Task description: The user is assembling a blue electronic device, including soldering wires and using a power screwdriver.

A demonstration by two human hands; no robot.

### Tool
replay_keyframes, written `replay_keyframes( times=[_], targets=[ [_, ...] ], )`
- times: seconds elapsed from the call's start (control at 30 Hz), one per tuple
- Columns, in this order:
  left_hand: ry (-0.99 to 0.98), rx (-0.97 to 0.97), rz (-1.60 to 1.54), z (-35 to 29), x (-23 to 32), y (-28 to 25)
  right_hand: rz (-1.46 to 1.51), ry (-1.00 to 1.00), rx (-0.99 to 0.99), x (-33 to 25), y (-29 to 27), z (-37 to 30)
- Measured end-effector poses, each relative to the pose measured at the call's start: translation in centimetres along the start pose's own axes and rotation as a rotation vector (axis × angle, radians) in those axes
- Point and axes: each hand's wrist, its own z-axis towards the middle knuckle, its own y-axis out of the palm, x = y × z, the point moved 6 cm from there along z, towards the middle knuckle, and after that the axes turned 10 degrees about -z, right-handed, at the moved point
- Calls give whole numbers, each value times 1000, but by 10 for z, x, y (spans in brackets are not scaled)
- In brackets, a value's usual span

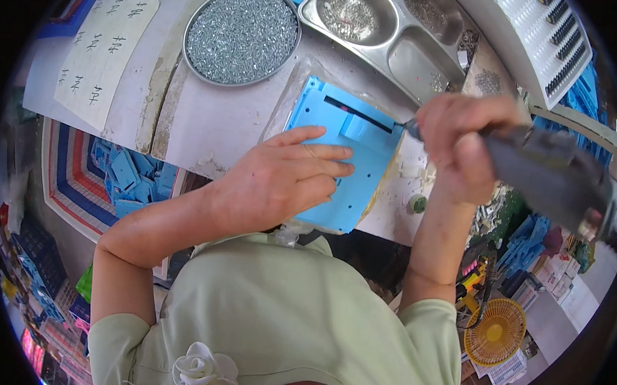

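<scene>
A flat blue plastic panel (354,174) with a dark slot along its far edge lies on the table in front of me. My left hand (285,171) rests on the panel's left part, palm down with the fingers stretched out. My right hand (466,134) is wrapped round a dark electric screwdriver (543,168), blurred by motion. The tool's tip meets the panel's far right corner, beside the end of the slot. Whether a screw sits under the tip is too small to tell.
Beyond the panel stand a round tin (241,37) of small metal pins and a steel compartment tray (412,56) with small parts. A white rack (529,37) is at the far right. Blue pieces fill a striped bag (82,176) at left; a yellow basket (495,331) is lower right.
</scene>
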Motion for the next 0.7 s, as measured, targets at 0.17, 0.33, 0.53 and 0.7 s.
replay_keyframes(
  times=[0.17, 0.33, 0.53, 0.7],
  targets=[
    [19, 50, -24, -1, 2, 1, 100, -123, -34, -58, -6, -24],
    [19, 55, -17, 3, 2, -2, 197, -76, -60, -50, 24, -69],
    [46, 69, 10, 0, 2, 1, 94, -101, -90, -41, 53, -79],
    [65, 88, 9, -2, 1, 0, 142, -83, -129, -41, 43, -66]
  ],
)
